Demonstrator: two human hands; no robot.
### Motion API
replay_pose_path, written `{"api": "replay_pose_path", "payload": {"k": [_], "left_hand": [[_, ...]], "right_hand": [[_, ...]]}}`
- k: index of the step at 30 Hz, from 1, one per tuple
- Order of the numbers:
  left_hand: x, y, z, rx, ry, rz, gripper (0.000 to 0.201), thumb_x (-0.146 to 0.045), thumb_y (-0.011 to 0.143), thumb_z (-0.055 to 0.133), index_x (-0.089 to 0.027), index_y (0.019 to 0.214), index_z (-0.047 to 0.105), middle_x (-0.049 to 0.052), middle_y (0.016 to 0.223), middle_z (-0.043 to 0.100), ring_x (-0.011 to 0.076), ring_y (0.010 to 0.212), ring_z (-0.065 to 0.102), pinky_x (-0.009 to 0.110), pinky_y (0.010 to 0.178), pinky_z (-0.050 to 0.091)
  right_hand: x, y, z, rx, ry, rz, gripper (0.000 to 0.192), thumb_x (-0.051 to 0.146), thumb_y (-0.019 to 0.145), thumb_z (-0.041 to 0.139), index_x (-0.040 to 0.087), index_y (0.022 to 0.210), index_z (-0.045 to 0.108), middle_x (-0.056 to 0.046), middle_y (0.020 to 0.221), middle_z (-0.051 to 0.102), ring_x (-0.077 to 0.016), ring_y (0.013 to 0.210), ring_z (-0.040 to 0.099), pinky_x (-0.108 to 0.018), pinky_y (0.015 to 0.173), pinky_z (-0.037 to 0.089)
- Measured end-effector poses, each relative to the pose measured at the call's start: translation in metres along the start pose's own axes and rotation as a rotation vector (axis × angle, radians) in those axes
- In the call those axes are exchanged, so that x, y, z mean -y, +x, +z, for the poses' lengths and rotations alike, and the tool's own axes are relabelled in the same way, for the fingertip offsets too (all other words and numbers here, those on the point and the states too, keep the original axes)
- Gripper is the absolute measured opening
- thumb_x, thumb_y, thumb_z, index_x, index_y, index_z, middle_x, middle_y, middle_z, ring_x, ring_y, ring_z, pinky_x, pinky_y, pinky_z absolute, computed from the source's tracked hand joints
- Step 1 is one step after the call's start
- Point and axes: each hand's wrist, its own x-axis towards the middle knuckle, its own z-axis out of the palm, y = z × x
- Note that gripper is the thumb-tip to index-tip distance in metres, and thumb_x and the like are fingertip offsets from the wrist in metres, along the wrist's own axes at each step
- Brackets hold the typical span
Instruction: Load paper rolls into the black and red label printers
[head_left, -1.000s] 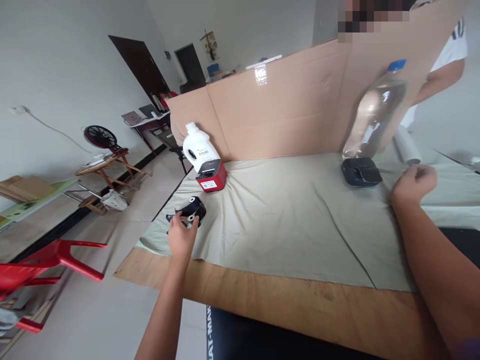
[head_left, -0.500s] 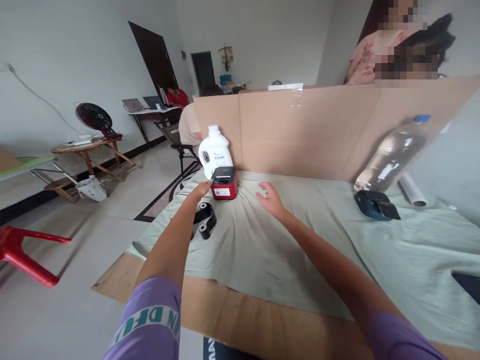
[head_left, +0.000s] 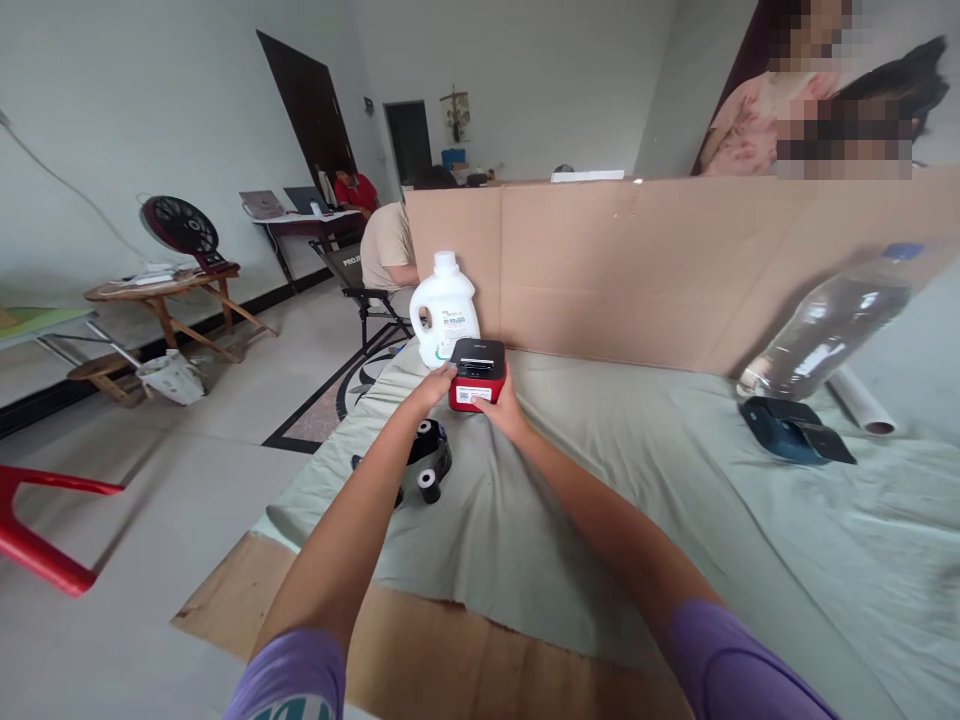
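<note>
A small red printer with a black lid stands on the grey-green cloth near the table's far left. My left hand grips its left side and my right hand grips its right front corner. Just behind it stands a white detergent jug. A black ribbon holder with rolls lies on the cloth under my left forearm.
A cardboard wall closes the table's far side, with two people behind it. A clear water bottle leans at the right above a dark blue device and a white roll. A person sits in a chair behind the jug.
My left hand let go of the black ribbon holder and reached forward to the red printer. My right hand swept in from the right, and both now clasp the printer.
</note>
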Motion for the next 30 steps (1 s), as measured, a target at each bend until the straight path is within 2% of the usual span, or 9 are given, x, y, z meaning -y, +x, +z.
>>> {"api": "replay_pose_path", "payload": {"k": [4,8,11,13,16,19,24,27,30], "left_hand": [[-0.027,-0.042,0.031,0.129,-0.082,0.118,0.051,-0.047,0.099,0.046,-0.022,0.143,0.055,0.005,0.156,0.045,0.0261,0.149,0.037,0.043,0.124,0.026],[-0.046,-0.113,0.091,0.238,-0.215,0.271,0.066,-0.061,0.1,0.036,-0.027,0.156,0.038,-0.001,0.164,0.03,0.0226,0.155,0.022,0.034,0.128,0.018],[-0.049,-0.158,0.137,0.3,-0.329,0.236,0.07,-0.062,0.099,0.038,-0.028,0.16,0.029,-0.002,0.166,0.026,0.0212,0.156,0.019,0.034,0.129,0.015],[-0.048,-0.176,0.161,0.329,-0.372,0.194,0.07,-0.06,0.098,0.042,-0.03,0.16,0.028,-0.003,0.166,0.026,0.0207,0.155,0.019,0.035,0.129,0.015],[-0.043,-0.188,0.185,0.36,-0.407,0.176,0.067,-0.054,0.099,0.045,-0.031,0.16,0.028,-0.005,0.166,0.026,0.0196,0.155,0.02,0.035,0.129,0.015],[-0.038,-0.194,0.198,0.352,-0.424,0.195,0.064,-0.049,0.1,0.044,-0.032,0.16,0.027,-0.006,0.166,0.024,0.0184,0.155,0.019,0.033,0.129,0.014],[-0.03,-0.201,0.21,0.327,-0.451,0.2,0.062,-0.044,0.101,0.041,-0.031,0.16,0.027,-0.006,0.167,0.024,0.0173,0.155,0.02,0.032,0.128,0.017],[-0.027,-0.201,0.214,0.31,-0.435,0.194,0.062,-0.043,0.101,0.042,-0.029,0.16,0.028,-0.005,0.167,0.024,0.0166,0.155,0.02,0.031,0.128,0.016],[-0.025,-0.2,0.215,0.31,-0.411,0.218,0.062,-0.046,0.101,0.042,-0.031,0.159,0.028,-0.005,0.167,0.023,0.0169,0.155,0.02,0.03,0.127,0.016]], "right_hand": [[0.02,-0.035,-0.058,-0.11,0.004,-0.131,0.108,0.051,0.078,0.075,0.025,0.159,0.009,-0.013,0.159,0.038,-0.033,0.145,0.039,-0.056,0.12,0.032],[0.04,-0.096,-0.135,-0.153,-0.198,-0.185,0.105,0.047,0.078,0.078,0.024,0.159,0.014,-0.015,0.161,0.033,-0.0336,0.148,0.035,-0.056,0.122,0.029],[0.047,-0.146,-0.181,-0.182,-0.334,-0.099,0.108,0.046,0.077,0.079,0.028,0.16,0.013,-0.014,0.161,0.033,-0.0354,0.147,0.036,-0.06,0.121,0.03],[0.046,-0.172,-0.201,-0.19,-0.38,-0.058,0.109,0.046,0.078,0.078,0.029,0.161,0.009,-0.014,0.161,0.032,-0.0357,0.148,0.036,-0.061,0.12,0.03],[0.039,-0.195,-0.219,-0.182,-0.409,-0.06,0.109,0.044,0.08,0.077,0.03,0.161,0.006,-0.014,0.161,0.032,-0.0361,0.148,0.035,-0.061,0.12,0.031],[0.027,-0.205,-0.226,-0.19,-0.419,-0.09,0.111,0.044,0.079,0.077,0.029,0.162,0.005,-0.015,0.161,0.032,-0.038,0.148,0.034,-0.063,0.12,0.029],[0.016,-0.215,-0.227,-0.222,-0.469,-0.082,0.114,0.047,0.078,0.077,0.023,0.162,0.003,-0.019,0.159,0.032,-0.0421,0.149,0.029,-0.066,0.119,0.028],[0.018,-0.218,-0.226,-0.226,-0.487,-0.08,0.113,0.046,0.078,0.076,0.023,0.162,0.003,-0.019,0.157,0.034,-0.0413,0.147,0.033,-0.065,0.118,0.03],[0.021,-0.218,-0.227,-0.242,-0.489,-0.097,0.108,0.043,0.076,0.078,0.024,0.16,0.013,-0.018,0.154,0.037,-0.0393,0.143,0.038,-0.061,0.118,0.033]]}}
